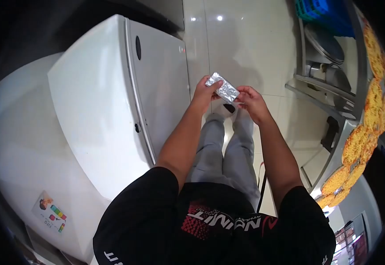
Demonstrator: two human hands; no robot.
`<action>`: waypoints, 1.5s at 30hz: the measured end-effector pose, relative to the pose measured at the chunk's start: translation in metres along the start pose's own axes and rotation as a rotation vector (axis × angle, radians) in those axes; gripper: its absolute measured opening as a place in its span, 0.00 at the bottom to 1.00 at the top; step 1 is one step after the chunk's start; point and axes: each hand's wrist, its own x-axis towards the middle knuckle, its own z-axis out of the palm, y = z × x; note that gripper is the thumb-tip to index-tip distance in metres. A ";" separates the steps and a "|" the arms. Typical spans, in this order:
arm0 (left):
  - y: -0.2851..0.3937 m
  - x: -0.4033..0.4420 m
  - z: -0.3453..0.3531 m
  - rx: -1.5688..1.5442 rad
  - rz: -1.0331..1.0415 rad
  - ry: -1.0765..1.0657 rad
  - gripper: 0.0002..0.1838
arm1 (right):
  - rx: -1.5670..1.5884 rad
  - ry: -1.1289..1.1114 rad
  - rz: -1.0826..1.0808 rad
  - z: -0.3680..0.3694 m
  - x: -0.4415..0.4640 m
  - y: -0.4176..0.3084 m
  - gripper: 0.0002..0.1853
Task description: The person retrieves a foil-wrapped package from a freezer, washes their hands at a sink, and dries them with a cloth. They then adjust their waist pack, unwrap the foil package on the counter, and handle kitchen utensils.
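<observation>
A small rectangular block wrapped in silver foil (226,91) is held out in front of my body, tilted down to the right. My left hand (205,93) grips its left end, thumb lying over the top and fingers underneath. At the other end my right hand (251,104) has its fingers curled against the corner and edge of the foil. Some of the right fingertips are hidden under the block. What the foil wraps cannot be seen.
A chest freezer (159,66) with a white lid stands close on my left. To the right, a metal rack (325,84) holds pans and a blue crate (329,15). Several cheese-topped pizzas (373,106) lie along the counter. Pale tiles (241,44) cover the floor.
</observation>
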 end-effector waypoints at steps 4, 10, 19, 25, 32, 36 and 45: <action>-0.044 0.050 -0.021 -0.017 -0.098 0.056 0.20 | -0.002 0.015 0.102 -0.033 0.060 0.045 0.16; -0.114 0.058 -0.040 -0.001 -0.221 0.090 0.20 | -0.005 0.080 0.234 -0.059 0.057 0.101 0.16; -0.100 0.056 -0.011 0.033 -0.198 0.060 0.19 | -0.024 0.111 0.189 -0.069 0.038 0.075 0.15; -0.086 0.059 -0.001 0.050 -0.176 0.033 0.19 | 0.018 0.107 0.141 -0.072 0.041 0.067 0.15; -0.101 0.042 0.002 0.036 -0.212 0.047 0.18 | 0.004 0.111 0.164 -0.075 0.034 0.073 0.14; -0.097 0.029 0.007 0.053 -0.210 0.036 0.17 | 0.004 0.102 0.156 -0.074 0.026 0.070 0.14; 0.001 -0.089 0.062 0.140 0.057 -0.106 0.18 | -0.107 0.039 -0.135 -0.034 -0.072 -0.011 0.15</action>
